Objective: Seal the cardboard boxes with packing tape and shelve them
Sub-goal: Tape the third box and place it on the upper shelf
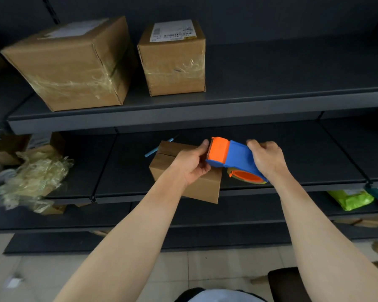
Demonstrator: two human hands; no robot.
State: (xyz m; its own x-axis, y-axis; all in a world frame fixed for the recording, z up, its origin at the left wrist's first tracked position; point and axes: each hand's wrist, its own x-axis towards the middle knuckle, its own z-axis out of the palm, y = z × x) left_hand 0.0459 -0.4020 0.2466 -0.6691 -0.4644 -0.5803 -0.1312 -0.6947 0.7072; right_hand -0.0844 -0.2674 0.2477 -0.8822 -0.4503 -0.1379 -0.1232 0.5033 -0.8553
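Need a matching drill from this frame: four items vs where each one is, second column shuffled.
Items
1. orange-and-blue plastic tape dispenser
2. large brown cardboard box with clear tape
3. crumpled clear plastic film
4. lime-green plastic bag

Places
A. lower shelf, far right
B. gripped by left hand and right hand
C. upper shelf, left
D. middle shelf, far left

Pairs: 1-B, 2-C, 3-D, 4-A
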